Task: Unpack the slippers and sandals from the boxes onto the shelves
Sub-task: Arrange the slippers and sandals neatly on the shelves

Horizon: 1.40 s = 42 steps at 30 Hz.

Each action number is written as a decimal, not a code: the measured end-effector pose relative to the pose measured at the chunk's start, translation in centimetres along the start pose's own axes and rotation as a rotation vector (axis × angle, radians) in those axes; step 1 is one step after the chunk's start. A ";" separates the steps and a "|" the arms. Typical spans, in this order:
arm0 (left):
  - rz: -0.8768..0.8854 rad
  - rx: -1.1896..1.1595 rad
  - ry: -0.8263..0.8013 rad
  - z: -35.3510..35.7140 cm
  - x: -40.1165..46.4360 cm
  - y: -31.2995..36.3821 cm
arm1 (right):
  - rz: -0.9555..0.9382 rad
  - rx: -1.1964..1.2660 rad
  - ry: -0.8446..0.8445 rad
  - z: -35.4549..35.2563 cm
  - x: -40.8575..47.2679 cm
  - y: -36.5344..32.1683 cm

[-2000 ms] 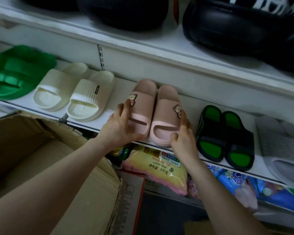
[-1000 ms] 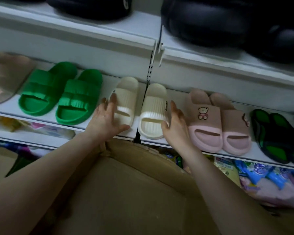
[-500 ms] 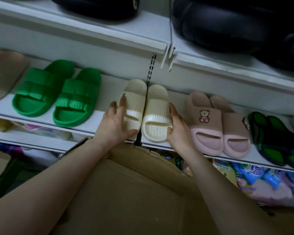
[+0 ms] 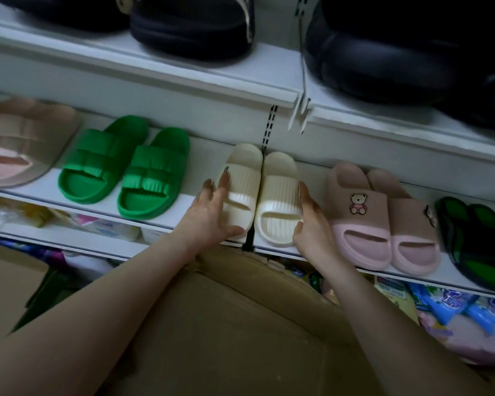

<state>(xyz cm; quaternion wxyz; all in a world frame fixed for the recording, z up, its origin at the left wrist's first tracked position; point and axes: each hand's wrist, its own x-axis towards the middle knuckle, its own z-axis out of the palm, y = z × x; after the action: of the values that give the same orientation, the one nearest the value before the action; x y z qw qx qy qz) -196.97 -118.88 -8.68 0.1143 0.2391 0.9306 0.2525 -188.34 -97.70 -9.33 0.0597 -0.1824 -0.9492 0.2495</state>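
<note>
While the cardboard box (image 4: 229,332) stands low in front, close under the shelf (image 4: 212,155) so that unpacked pairs travel only a short way up, the shelf carries its stock in one row, toes toward the front edge, presumably for display. From left to right lie a beige and pink pair (image 4: 17,147), green sandals (image 4: 126,167), cream slippers (image 4: 262,195), pink bear slippers (image 4: 383,221) and a black and green pair (image 4: 475,241); dark shoes (image 4: 192,21) fill the shelf above. Both hands bracket the cream slippers, which sit touching side by side across the shelf joint. The left hand (image 4: 212,215) lies with straight, spread fingers on the outer side of the left slipper; the right hand (image 4: 312,224), equally open, presses the outer side of the right one. Neither hand grips; the flat contact suggests squeezing the pair together and squaring it.
</note>
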 end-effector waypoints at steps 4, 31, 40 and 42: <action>0.132 0.081 0.057 -1.5 -0.8 -1.8 | 0.047 -0.106 0.071 0.1 -0.1 -1.9; 0.076 -0.049 0.107 -14.7 -0.9 -25.7 | -0.047 -0.019 -0.076 13.1 3.1 -25.0; 0.146 -0.030 0.154 -12.5 -1.0 -24.7 | -0.034 0.000 -0.110 12.7 2.9 -24.3; 0.149 -0.040 0.157 -12.3 -1.1 -24.3 | -0.036 -0.004 -0.107 12.3 2.8 -24.1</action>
<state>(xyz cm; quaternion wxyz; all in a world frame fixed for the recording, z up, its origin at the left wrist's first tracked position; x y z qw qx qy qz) -209.61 -142.99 -10.92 0.0267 0.2846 0.9111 0.2969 -201.06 -121.74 -7.99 0.0128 -0.1519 -0.9546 0.2558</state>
